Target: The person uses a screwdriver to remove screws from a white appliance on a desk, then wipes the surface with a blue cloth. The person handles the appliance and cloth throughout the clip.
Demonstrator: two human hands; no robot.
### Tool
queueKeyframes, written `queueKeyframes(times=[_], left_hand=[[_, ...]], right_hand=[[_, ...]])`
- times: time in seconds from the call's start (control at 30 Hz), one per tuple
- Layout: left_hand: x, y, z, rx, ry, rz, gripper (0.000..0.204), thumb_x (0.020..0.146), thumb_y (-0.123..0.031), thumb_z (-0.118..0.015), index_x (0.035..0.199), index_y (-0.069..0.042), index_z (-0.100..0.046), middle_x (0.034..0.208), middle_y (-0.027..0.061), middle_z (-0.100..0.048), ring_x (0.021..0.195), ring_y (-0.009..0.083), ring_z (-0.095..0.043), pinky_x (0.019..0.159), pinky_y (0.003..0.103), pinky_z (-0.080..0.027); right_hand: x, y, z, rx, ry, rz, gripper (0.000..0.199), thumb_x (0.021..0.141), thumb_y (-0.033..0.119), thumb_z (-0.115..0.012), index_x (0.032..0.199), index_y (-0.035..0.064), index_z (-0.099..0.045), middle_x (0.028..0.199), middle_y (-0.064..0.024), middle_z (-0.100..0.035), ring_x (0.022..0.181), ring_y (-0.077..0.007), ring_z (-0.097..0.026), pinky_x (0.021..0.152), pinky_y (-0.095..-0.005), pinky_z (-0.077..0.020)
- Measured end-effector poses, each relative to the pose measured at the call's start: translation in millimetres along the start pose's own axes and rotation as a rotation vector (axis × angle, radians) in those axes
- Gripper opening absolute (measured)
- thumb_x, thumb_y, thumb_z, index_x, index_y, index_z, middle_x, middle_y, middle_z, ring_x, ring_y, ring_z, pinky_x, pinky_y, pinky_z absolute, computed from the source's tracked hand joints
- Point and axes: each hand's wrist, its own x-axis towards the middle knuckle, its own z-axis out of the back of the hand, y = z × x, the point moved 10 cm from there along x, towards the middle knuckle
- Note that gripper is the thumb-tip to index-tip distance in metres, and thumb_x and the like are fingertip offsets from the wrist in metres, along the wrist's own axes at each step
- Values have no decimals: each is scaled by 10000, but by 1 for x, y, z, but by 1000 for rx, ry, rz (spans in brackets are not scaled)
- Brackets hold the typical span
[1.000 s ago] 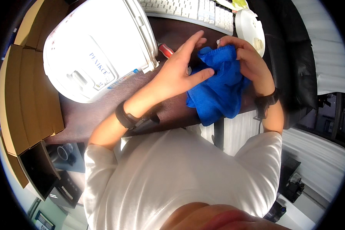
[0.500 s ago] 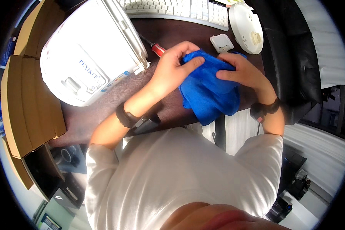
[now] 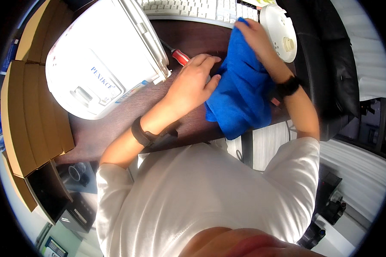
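Head view: blue cloth (image 3: 240,94) spread on dark worktop (image 3: 116,128).
Left hand (image 3: 193,81): fingers flat, pressing cloth edge.
Right hand (image 3: 255,36): fingers closed, pinching cloth's far corner.
Nearby: white appliance (image 3: 98,55), red-handled screwdriver (image 3: 180,55).

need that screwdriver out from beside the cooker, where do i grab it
Probably by the red handle, the only part showing clearly: the shaft runs up and left toward the white rice cooker. Come from the right, over the dark desk, since the cooker blocks the left. The left hand lies closest, just below the handle; the right hand is on the blue cloth.
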Motion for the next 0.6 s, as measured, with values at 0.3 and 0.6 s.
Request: queueKeyframes(times=[0.3,0.6], left_hand=[[-6,1,1,-8,31,-40,286,824,-84,-601,1087,21,-556,1101,206,-545,1038,370,-531,904,388,-430],[-8,-1,2,18,34,-81,279,812,-72,-603,1069,25,-555,1100,205,-543,1037,376,-526,915,392,-422]], right_hand=[[-2,42,-79,-765,-40,465,305,827,287,-532,780,-3,-613,776,-198,-635,721,-354,-637,669,-462,-514],[-13,48,-78,-639,29,529,230,817,247,-561,813,19,-592,792,-166,-631,706,-364,-627,653,-469,-509]])
